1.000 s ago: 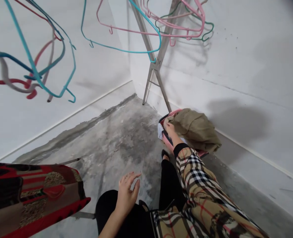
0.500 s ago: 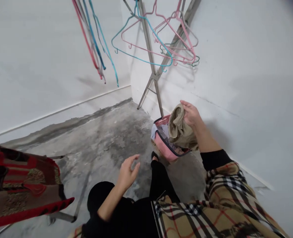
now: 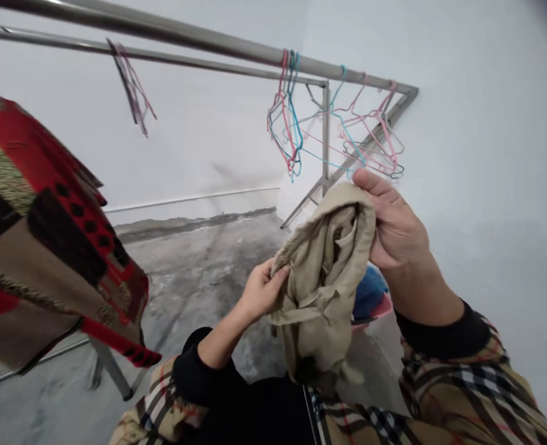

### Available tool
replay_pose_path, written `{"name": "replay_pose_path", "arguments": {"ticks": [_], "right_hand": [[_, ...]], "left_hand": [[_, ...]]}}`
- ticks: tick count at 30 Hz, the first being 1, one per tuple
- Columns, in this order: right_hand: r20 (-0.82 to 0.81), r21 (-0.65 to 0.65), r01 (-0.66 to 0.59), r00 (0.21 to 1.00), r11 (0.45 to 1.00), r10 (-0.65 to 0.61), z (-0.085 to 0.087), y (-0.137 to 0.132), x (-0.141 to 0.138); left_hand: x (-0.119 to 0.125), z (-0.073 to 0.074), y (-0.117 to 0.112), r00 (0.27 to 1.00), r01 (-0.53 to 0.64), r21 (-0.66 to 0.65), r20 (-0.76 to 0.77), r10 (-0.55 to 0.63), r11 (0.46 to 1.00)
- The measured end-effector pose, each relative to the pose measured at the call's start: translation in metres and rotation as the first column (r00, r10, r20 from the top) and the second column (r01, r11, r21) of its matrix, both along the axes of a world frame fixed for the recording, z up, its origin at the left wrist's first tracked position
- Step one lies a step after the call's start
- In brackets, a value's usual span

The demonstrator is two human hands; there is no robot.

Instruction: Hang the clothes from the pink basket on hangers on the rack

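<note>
A crumpled tan garment (image 3: 322,278) hangs in front of me, held up between both hands. My right hand (image 3: 394,225) grips its top edge, fingers closed over the cloth. My left hand (image 3: 261,289) pinches its left side. Behind and below the garment, partly hidden, sits a pink laundry basket (image 3: 379,306) with blue cloth (image 3: 368,292) in it, on the concrete floor by the right wall.
A metal clothes rail (image 3: 199,38) runs across the top with several coloured wire hangers (image 3: 342,133) bunched near the corner. A red, brown and black patterned garment (image 3: 41,241) hangs at the left. White walls close in on the right and behind.
My right hand lifted the tan garment out of the basket to chest height. My left hand came up and took hold of its side. My view rose from the floor to the rail.
</note>
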State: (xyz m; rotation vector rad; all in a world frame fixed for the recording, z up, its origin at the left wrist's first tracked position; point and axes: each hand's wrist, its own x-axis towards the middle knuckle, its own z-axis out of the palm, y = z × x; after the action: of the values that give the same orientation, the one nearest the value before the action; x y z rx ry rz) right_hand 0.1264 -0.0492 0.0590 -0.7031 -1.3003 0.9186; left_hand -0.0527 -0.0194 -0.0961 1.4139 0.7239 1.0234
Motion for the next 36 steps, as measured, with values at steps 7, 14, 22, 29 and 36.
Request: {"name": "replay_pose_path", "arguments": {"ticks": [7, 14, 22, 29, 36], "right_hand": [[0.075, -0.050, -0.112, 0.991, 0.992, 0.115, -0.002, 0.010, -0.030], [0.659, -0.165, -0.008, 0.743, 0.986, 0.116, -0.017, 0.050, -0.031], [0.604, 0.704, 0.459, 0.015, 0.542, -0.797, 0.018, 0.121, -0.034], [0.743, 0.624, 0.565, -0.217, 0.539, -0.633, 0.030, 0.148, -0.036], [0.655, 0.345, 0.598, 0.399, 0.724, -0.642, 0.038, 0.165, -0.036]], "left_hand": [[-0.105, 0.044, 0.009, 0.829, -0.539, 0.020, 0.193, 0.525, 0.842], [-0.151, 0.044, -0.018, 0.781, -0.619, 0.354, 0.179, 0.599, 0.701], [-0.134, 0.048, -0.031, 0.830, -0.470, 0.483, -0.044, 0.556, 0.739], [-0.142, 0.037, -0.025, 0.801, -0.433, 0.532, -0.142, 0.581, 0.727], [-0.149, 0.027, -0.019, 0.767, -0.373, 0.502, -0.307, 0.564, 0.780]]}}
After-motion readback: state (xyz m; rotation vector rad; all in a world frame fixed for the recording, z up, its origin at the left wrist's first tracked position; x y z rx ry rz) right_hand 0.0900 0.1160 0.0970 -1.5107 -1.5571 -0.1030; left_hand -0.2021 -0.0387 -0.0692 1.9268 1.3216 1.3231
